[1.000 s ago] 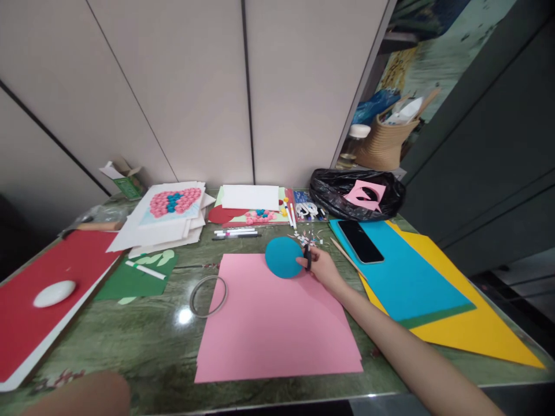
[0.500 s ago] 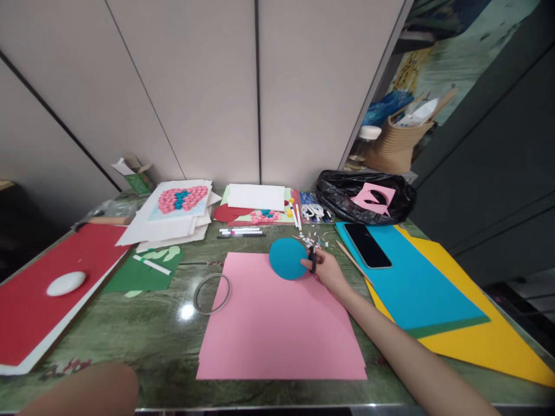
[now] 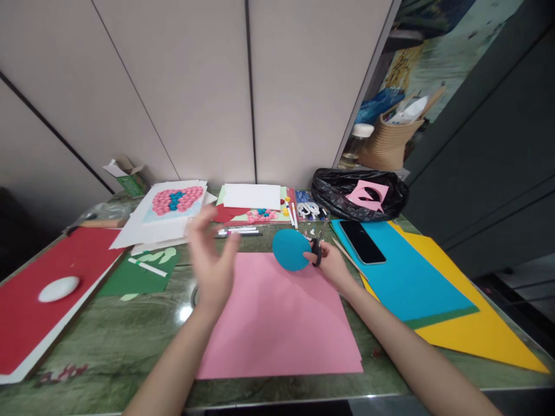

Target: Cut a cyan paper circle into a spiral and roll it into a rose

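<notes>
My right hand (image 3: 332,263) grips black scissors (image 3: 318,253) together with a teal paper circle (image 3: 291,249), lifted slightly at the far edge of a large pink sheet (image 3: 277,323). My left hand (image 3: 211,263) hovers above the pink sheet's left edge, blurred by motion, fingers spread with nothing in them. It covers most of a thin wire ring (image 3: 193,296) lying on the green marble table (image 3: 117,341).
A red board (image 3: 26,323) with a white oval lies at the left, with green paper (image 3: 134,280) and white sheets beside it. Markers (image 3: 236,232) lie behind the pink sheet. A phone (image 3: 362,241) rests on blue (image 3: 411,283) and yellow sheets (image 3: 485,335) at the right. A black bag (image 3: 359,193) sits at the back.
My left hand has come up from the bottom left edge to above the pink sheet's left side. My right hand has raised the scissors and teal circle a little.
</notes>
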`<state>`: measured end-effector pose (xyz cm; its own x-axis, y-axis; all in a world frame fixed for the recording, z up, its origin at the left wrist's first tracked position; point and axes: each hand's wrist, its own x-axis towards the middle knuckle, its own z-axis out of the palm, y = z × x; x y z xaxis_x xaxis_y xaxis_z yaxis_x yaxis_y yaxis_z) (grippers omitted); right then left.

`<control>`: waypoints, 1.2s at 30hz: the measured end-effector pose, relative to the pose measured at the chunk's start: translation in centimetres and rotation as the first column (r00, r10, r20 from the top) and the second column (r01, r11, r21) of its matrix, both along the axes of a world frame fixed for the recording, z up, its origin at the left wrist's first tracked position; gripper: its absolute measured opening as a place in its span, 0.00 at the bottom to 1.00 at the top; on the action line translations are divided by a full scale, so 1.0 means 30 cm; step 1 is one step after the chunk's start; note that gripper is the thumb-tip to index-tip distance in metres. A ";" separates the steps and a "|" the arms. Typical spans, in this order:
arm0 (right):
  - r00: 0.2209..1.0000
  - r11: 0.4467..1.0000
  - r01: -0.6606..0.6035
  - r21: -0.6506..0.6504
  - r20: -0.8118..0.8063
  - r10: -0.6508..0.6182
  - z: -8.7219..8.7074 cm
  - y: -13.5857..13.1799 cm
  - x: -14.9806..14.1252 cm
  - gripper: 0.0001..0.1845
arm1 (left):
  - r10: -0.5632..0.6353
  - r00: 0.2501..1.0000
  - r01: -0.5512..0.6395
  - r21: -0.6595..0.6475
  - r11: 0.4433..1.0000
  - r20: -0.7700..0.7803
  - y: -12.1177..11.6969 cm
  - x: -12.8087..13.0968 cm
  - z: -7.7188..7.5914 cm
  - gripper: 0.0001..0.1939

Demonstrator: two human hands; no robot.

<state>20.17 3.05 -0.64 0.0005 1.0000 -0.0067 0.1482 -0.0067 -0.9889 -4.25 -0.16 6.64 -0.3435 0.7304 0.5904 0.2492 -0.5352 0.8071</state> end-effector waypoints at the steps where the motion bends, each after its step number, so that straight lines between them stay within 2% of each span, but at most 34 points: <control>1: 1.000 1.000 -0.014 -0.002 -0.006 0.014 0.009 -0.001 0.010 0.23 | -0.045 0.997 0.041 -0.072 0.997 -0.058 0.020 0.013 -0.028 0.24; 2: 0.999 1.000 -0.030 -0.006 -0.010 0.030 0.019 -0.001 0.018 0.23 | -0.117 0.987 0.097 -0.171 0.980 -0.109 0.042 0.026 -0.056 0.26; 3: 0.999 0.999 -0.044 -0.009 -0.010 0.044 0.031 -0.001 0.026 0.22 | -0.226 0.962 0.172 -0.299 0.938 -0.154 0.064 0.038 -0.080 0.28; 5: 0.997 0.997 -0.073 -0.010 -0.005 0.073 0.068 0.004 0.035 0.22 | -0.400 0.913 0.326 -0.452 0.830 -0.077 0.107 0.056 -0.103 0.36; 6: 0.996 0.996 -0.089 -0.006 -0.001 0.089 0.093 0.010 0.037 0.22 | -0.487 0.873 0.414 -0.485 0.770 -0.029 0.125 0.060 -0.098 0.39; 8: 0.991 0.991 -0.131 0.002 0.018 0.131 0.161 0.030 0.036 0.21 | -0.649 0.760 0.590 -0.469 0.657 0.046 0.151 0.062 -0.053 0.42; 9: 0.987 0.987 -0.160 0.008 0.034 0.159 0.204 0.043 0.034 0.20 | -0.685 0.727 0.629 -0.441 0.640 0.042 0.160 0.062 -0.018 0.41; 13: 0.986 0.978 -0.160 0.137 0.064 0.152 0.404 0.092 0.022 0.18 | -0.668 0.728 0.616 -0.281 0.736 -0.152 0.160 0.061 0.148 0.33; 15: 0.992 0.964 -0.119 0.239 0.061 0.107 0.492 0.097 0.015 0.17 | -0.608 0.761 0.576 -0.197 0.793 -0.226 0.145 0.059 0.216 0.28; 16: 0.995 0.954 -0.093 0.285 0.053 0.081 0.526 0.093 0.012 0.17 | -0.568 0.776 0.545 -0.159 0.823 -0.275 0.134 0.057 0.243 0.24; 18: 0.999 0.938 -0.034 0.344 0.044 0.020 0.570 0.074 0.007 0.17 | -0.519 0.761 0.504 -0.147 0.851 -0.389 0.114 0.051 0.281 0.17; 20: 0.998 0.925 0.026 0.379 0.038 -0.044 0.585 0.045 0.005 0.18 | -0.442 0.803 0.427 -0.131 0.895 -0.400 0.098 0.040 0.301 0.13; 22: 0.996 0.922 0.069 0.381 0.031 -0.087 0.583 0.012 0.009 0.18 | -0.331 0.896 0.324 -0.074 0.943 -0.297 0.089 0.028 0.312 0.14; 25: 0.990 0.944 -0.044 0.328 0.141 -0.003 0.576 -0.038 0.019 0.18 | -0.135 0.983 0.143 0.057 0.988 -0.125 0.083 0.014 0.321 0.13; 27: 0.967 0.935 -0.167 0.314 0.239 0.092 0.574 -0.067 0.017 0.18 | -0.071 0.997 0.072 0.074 0.995 -0.013 0.079 0.016 0.326 0.13; 30: 0.928 0.925 -0.288 0.249 0.313 0.205 0.571 -0.104 -0.014 0.17 | -0.040 0.996 0.033 0.088 0.996 0.074 0.071 0.038 0.327 0.15; 33: 0.886 0.903 -0.381 0.198 0.356 0.296 0.559 -0.126 -0.070 0.17 | -0.010 0.989 -0.008 0.125 0.992 0.145 0.064 0.069 0.324 0.16; 36: 0.880 0.897 -0.412 0.162 0.326 0.345 0.539 -0.135 -0.116 0.18 | 0.001 0.981 -0.035 0.173 0.984 0.193 0.063 0.093 0.318 0.18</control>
